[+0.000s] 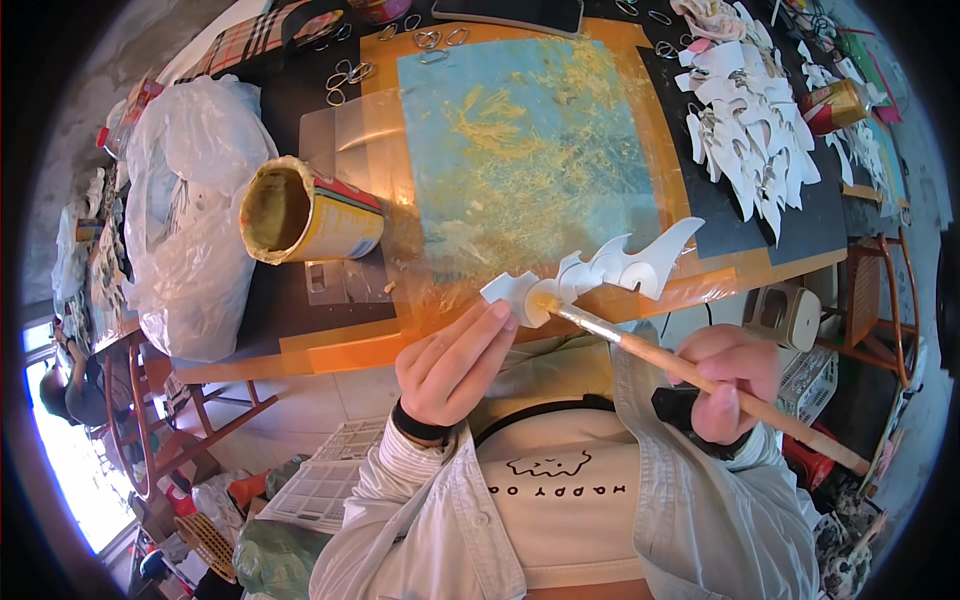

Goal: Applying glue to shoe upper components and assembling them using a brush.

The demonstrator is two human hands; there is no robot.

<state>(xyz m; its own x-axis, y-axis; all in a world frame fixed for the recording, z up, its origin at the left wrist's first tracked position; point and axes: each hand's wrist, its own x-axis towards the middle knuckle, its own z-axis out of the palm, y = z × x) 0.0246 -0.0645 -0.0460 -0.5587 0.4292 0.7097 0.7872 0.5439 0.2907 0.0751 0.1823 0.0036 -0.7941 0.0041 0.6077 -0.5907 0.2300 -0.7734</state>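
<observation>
Pinched in the fingers of my left hand [455, 365] is one end of a white jagged cut-out piece [640, 268], made of curved, pointed shapes in a row. My right hand [730, 380] grips a paintbrush [660, 360] with a long wooden handle and metal ferrule. Its yellowish bristles touch the cut-out near my left fingertips. Both hands are at the table's near edge, in front of a blue sheet [530, 140] smeared with yellow paste. To the left stands an open tin [345, 220], its rim and inside coated in the same yellow.
A white plastic bag [195, 200] bulges at the table's left. Several metal rings [350, 75] lie at the back, near a phone-like dark slab [515, 12]. More white cut-outs [750, 130] are heaped at the right, beside another tin [835, 107]. Orange tape [350, 350] lines the near edge.
</observation>
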